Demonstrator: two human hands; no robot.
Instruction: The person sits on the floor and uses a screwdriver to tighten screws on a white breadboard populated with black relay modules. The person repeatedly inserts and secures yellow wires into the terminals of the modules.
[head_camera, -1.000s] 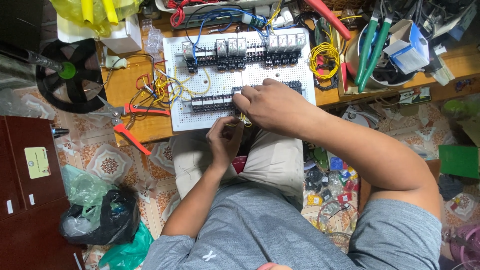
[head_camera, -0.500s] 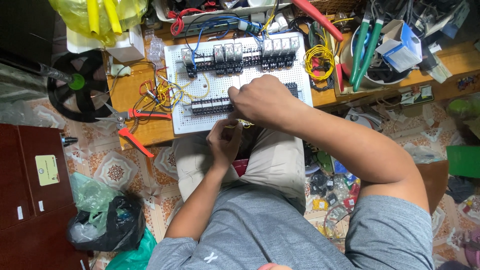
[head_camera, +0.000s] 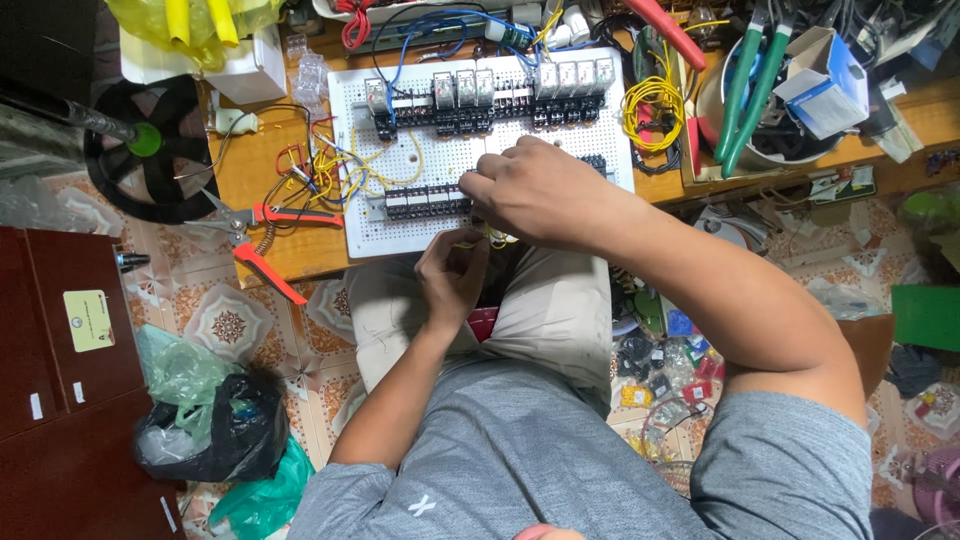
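Note:
A white perforated panel lies on a low wooden table, carrying a row of relays and a row of black terminal blocks, with yellow, red and blue wires. My right hand rests over the panel's near edge, fingers curled around a yellow wire. My left hand sits just below, at the panel's front edge, fingers pinched on the same yellow wire. What is under my right palm is hidden.
Red-handled cutters lie left of the panel. A black fan stands at the far left, beside a dark red cabinet. A yellow wire coil and green-handled pliers sit right. Plastic bags lie on the tiled floor.
Both hands stay at the panel's front edge with small finger movements on the yellow wire. The view has shifted slightly.

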